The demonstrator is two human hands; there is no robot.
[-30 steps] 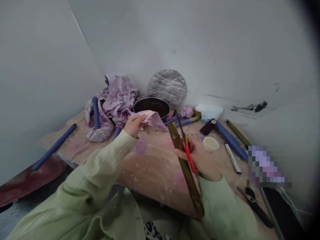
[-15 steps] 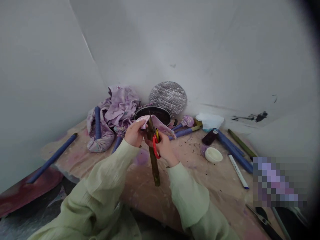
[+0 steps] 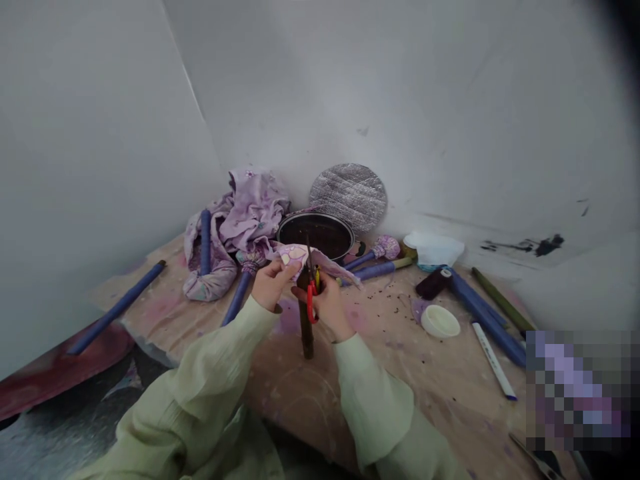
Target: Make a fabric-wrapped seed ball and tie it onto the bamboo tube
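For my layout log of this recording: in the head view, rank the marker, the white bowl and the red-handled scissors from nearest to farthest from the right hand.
1. Red-handled scissors: held in the right hand itself.
2. White bowl: off to that hand's right.
3. Marker: farther right, past the bowl and closer to the wearer.

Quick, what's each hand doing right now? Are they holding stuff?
Left hand: closed, pinching the purple patterned cloth.
Right hand: closed, holding the red-handled scissors and the brown stick together.
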